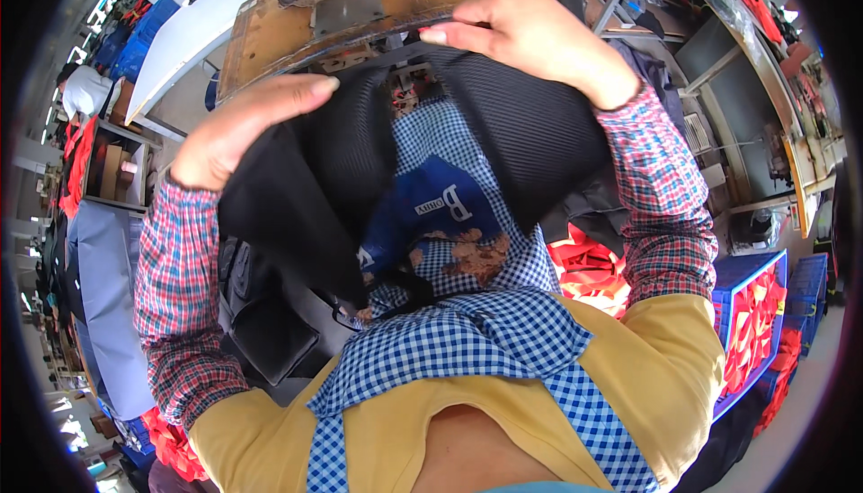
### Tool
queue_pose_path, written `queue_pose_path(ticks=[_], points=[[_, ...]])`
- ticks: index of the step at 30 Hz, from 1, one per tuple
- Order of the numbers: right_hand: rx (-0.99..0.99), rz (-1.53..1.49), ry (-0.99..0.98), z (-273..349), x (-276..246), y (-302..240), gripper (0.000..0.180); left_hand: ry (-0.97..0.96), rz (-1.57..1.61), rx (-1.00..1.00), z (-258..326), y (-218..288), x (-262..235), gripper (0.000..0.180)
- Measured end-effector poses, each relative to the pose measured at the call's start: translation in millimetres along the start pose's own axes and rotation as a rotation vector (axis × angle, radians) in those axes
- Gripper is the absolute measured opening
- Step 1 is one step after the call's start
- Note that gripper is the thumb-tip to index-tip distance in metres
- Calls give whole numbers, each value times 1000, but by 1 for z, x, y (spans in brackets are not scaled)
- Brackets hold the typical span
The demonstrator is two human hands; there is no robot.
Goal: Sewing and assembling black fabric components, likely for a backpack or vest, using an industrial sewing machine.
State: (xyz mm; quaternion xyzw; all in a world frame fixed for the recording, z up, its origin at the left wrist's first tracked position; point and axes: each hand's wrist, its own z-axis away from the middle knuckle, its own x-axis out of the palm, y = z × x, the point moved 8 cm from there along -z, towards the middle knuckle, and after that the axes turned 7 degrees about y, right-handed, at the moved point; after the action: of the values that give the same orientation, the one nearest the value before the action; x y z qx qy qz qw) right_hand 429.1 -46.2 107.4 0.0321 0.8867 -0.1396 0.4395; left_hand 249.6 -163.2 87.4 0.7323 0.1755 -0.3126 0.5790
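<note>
Black fabric [530,133]: centre of the frame, in front of the apron; matte, finely ribbed, with smooth borders; two curved panels flanked a gap. Whether they formed one piece could not be told.
Left hand [256,120]: upper left of centre, clamped on the left panel, thumb on the near face.
Right hand [539,39]: upper centre-right, clamped on the right panel's top edge; hands apart.
Apron [449,340]: blue-and-white gingham, with a dark blue printed patch.
Sleeves [184,268]: plaid woven cloth, gathered.
Wooden table [270,35]: top of the frame, worn surface, bearing a flat metal plate [349,9].
Blue crate [742,270]: right edge, filled with red cloth pieces [753,322].
Obstruction: fabric hid most left fingers and part of the apron.
</note>
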Motion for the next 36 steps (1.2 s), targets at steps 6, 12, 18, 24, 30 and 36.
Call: queue_pose_path(ticks=[6,12,18,24,30,36], points=[[89,306,-10,-36,64,29,39,-24,-115,242,-9,-60,-47,35],[128,325,-22,-84,97,64,38,162,-386,525,-41,-99,-101,35],[142,273,-57,-125,123,101,41,122,-594,528,-72,-138,-124,34],[143,260,-146,-158,150,137,41,140,-534,502,-93,-158,-142,35],[111,275,-176,-175,155,156,41,102,-392,641,-112,-191,-156,35],[155,202,-163,-175,145,151,44,200,-474,279,-149,-261,-172,33]])
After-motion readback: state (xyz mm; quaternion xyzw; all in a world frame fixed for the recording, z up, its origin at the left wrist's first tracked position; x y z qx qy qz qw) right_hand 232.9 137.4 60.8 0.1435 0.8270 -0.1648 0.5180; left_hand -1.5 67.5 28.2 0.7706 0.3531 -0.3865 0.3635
